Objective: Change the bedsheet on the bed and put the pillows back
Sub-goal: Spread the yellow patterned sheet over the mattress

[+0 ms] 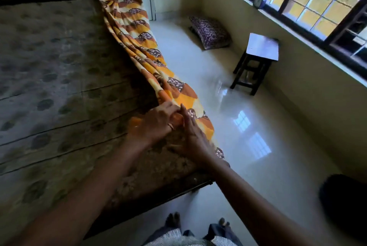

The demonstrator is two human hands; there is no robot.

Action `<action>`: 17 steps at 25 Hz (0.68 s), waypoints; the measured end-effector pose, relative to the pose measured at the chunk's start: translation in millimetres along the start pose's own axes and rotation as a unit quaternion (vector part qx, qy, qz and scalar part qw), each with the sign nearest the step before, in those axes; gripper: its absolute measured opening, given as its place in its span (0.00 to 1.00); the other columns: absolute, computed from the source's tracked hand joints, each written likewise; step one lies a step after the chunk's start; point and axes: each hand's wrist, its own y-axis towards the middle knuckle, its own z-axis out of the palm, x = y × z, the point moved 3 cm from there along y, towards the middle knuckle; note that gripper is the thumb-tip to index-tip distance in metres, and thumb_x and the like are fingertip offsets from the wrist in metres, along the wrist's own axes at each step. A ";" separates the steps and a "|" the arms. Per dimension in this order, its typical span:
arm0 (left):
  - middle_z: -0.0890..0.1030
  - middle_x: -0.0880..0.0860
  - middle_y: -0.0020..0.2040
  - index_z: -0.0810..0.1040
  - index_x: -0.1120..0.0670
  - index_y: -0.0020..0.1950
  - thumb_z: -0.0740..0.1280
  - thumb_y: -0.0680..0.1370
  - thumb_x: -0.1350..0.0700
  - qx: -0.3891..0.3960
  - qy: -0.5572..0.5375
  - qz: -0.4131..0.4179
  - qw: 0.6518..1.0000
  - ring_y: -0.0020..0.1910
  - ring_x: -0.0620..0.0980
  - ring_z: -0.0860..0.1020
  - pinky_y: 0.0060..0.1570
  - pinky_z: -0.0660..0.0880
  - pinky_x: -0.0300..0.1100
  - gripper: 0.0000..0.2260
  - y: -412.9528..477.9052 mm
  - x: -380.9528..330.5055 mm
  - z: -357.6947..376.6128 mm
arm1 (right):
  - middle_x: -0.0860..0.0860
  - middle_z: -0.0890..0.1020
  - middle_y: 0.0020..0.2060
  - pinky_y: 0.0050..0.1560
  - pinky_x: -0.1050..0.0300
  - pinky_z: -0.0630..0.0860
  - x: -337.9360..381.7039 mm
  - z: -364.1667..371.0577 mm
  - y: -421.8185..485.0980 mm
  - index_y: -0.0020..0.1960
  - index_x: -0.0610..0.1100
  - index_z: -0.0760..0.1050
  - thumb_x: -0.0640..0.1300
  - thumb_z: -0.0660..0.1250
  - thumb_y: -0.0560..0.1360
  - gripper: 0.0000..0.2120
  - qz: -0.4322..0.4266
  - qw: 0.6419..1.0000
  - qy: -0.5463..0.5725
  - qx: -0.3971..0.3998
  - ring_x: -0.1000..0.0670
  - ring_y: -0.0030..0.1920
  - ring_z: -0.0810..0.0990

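Bedroom with a pale glossy floor (248,156), lit by daylight from a barred window (309,1) in the right wall.

Grip: we log the left hand (153,124) with its fingers curled over a bunched fold of the orange, white and brown patterned bedsheet (139,33), holding it at the near right edge of the mattress (49,67). A ring (170,126) shows on one finger. The right hand (195,140) lies just beside the left hand, touching it. Its fingers are straight and laid flat against the same fold, and we see nothing curled round the cloth. This area is slightly blurred, so we cannot read the finer finger contact.

Sheet: gathered into a long rumpled strip along the right side of the mattress, from the hands up to the far corner, where it rises in a peak. Part of it hangs over the side towards the floor. The rest of the mattress is uncovered, showing a brownish worn print.

Surroundings: a dark purple patterned pillow (210,31) lies on the floor against the far wall, well apart from the bed. A dark wooden stool (260,51) stands under the window. A small clock (259,1) sits on the sill. Our feet (174,220) are at the foot of the bed. A dark rounded object (345,202) sits at the right edge and cannot be identified.
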 end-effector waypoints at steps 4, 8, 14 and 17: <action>0.77 0.57 0.50 0.75 0.53 0.56 0.72 0.69 0.65 0.006 0.081 0.045 0.996 0.40 0.59 0.80 0.33 0.78 0.48 0.18 -43.2 18.4 4.2 | 0.43 0.81 0.54 0.48 0.54 0.72 11.5 1.1 5.3 0.66 0.50 0.74 0.35 0.62 0.75 0.21 0.015 0.991 -0.011 -0.131 0.43 0.53 0.79; 0.81 0.56 0.42 0.83 0.55 0.47 0.69 0.72 0.55 -0.033 0.049 -0.018 0.998 0.41 0.58 0.80 0.42 0.74 0.47 0.07 -80.4 76.8 -0.7 | 0.44 0.83 0.51 0.53 0.49 0.76 7.4 -11.7 -24.4 0.57 0.51 0.80 0.37 0.67 0.72 0.16 0.017 0.985 0.009 -0.171 0.45 0.52 0.81; 0.81 0.66 0.41 0.80 0.67 0.50 0.57 0.72 0.46 -0.026 -0.052 0.043 0.997 0.37 0.61 0.82 0.34 0.72 0.43 0.26 -130.6 77.4 -46.2 | 0.47 0.82 0.46 0.44 0.59 0.71 16.6 8.2 -72.3 0.53 0.47 0.82 0.33 0.67 0.71 0.15 0.001 0.982 -0.078 -0.171 0.46 0.47 0.80; 0.82 0.60 0.35 0.80 0.57 0.49 0.55 0.74 0.35 0.004 0.067 0.135 0.989 0.35 0.61 0.82 0.35 0.78 0.53 0.27 -174.9 91.6 -88.3 | 0.48 0.78 0.43 0.40 0.56 0.72 51.3 43.1 -92.4 0.53 0.48 0.82 0.39 0.67 0.73 0.11 -0.071 0.984 -0.107 -0.126 0.47 0.43 0.79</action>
